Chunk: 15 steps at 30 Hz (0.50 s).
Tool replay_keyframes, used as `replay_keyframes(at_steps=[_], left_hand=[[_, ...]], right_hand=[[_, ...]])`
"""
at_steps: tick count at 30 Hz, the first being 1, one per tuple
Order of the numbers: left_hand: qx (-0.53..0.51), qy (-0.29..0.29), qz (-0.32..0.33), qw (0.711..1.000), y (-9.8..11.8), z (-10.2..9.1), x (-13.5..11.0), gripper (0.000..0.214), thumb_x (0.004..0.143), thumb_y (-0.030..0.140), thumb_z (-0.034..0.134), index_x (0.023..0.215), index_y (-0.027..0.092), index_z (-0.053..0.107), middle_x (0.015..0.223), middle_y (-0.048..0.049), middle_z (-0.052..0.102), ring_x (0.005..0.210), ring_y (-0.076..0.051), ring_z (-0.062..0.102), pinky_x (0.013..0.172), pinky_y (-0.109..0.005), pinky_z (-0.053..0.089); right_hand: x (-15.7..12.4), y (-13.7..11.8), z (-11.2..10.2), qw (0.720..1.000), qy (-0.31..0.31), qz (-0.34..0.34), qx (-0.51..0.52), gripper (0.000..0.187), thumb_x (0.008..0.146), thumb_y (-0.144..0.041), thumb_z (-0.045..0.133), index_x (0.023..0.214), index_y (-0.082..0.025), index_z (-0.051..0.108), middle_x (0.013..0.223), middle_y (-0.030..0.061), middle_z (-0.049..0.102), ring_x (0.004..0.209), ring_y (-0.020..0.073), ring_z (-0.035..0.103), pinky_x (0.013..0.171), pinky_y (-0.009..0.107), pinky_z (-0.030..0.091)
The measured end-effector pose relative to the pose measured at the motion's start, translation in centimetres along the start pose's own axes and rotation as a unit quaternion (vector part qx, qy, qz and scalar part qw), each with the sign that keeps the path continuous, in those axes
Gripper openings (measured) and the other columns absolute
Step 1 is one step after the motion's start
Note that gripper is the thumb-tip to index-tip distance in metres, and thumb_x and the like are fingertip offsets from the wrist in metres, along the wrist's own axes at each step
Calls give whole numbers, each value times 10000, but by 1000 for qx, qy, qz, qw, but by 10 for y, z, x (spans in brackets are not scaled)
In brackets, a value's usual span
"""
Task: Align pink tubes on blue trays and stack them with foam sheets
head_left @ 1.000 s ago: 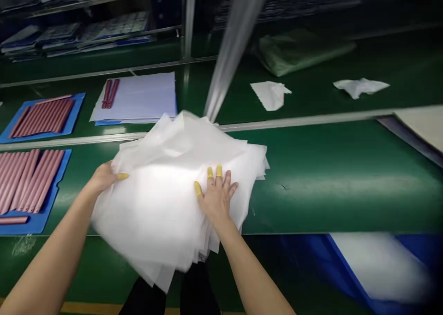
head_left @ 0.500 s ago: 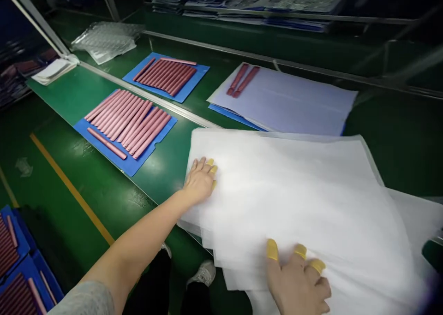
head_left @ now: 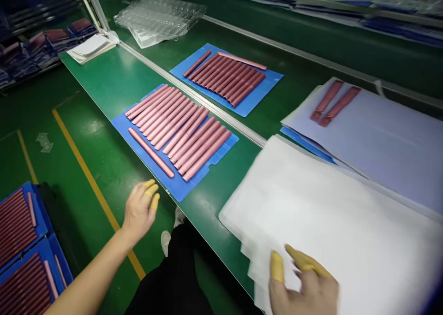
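Observation:
My left hand (head_left: 141, 209), with yellow finger cots, hangs in the air just off the bench's front edge, fingers apart and holding nothing. Close by it lies a blue sheet (head_left: 194, 190) bearing a row of pink tubes (head_left: 180, 121), one of them set crosswise along the front. My right hand (head_left: 304, 282), also in finger cots, is over the near part of a stack of white sheets (head_left: 321, 209). Its thumb and fingers are spread, with no sheet gripped between them.
Behind the metal rail lies another blue sheet (head_left: 245, 107) of darker pink tubes. Two pink pieces (head_left: 334, 103) rest on a pale sheet stack (head_left: 387, 135). Clear plastic trays (head_left: 159, 20) and papers (head_left: 92, 47) are farther back. Blue bins (head_left: 38, 250) of tubes stand at lower left.
My left hand has come off the white sheets and moved left beyond the bench edge, near the front tubes. My right hand stays over the sheets. The view has swung left.

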<state>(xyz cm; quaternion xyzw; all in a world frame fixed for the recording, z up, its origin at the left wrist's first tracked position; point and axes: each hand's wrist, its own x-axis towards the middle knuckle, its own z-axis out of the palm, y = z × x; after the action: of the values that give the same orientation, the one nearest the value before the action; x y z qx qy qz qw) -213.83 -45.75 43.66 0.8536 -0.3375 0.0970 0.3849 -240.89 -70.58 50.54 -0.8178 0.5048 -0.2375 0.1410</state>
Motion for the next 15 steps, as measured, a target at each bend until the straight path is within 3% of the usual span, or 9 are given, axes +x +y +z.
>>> replay_keyframes(at_steps=[4,8,11,15], left_hand=[[61,15,-57,996,-83,-20,66,239,1051,329,591,1209,219,734,1249,-142,765,1172,-303,702,1045,-508,590],[84,19,-99,991,-157,-27,151,333,1024,420,572,1192,197,753,1232,-143,777,1180,-309,715,1107,-514,562],[93,5,-108,990,-197,-19,221,405,999,449,557,1223,175,756,1264,-142,775,1199,-298,716,1123,-486,558],[47,-78,-119,989,-221,6,288,507,967,452,544,1325,148,736,1327,-142,762,1121,-264,733,1069,-433,590]], right_hand=[[6,-79,83,982,-113,55,139,590,944,-675,600,1291,-218,736,1264,145,715,994,286,727,893,478,590],[13,-120,144,949,-152,164,222,768,947,-740,589,1500,-207,617,1327,161,727,1167,314,720,1056,520,549],[21,-137,167,940,-123,216,234,795,933,-780,593,1490,-213,634,1305,138,742,1169,309,708,1090,504,534],[27,-149,175,945,-111,247,181,810,906,-798,606,1447,-200,674,1253,130,756,1108,315,704,1067,503,530]])
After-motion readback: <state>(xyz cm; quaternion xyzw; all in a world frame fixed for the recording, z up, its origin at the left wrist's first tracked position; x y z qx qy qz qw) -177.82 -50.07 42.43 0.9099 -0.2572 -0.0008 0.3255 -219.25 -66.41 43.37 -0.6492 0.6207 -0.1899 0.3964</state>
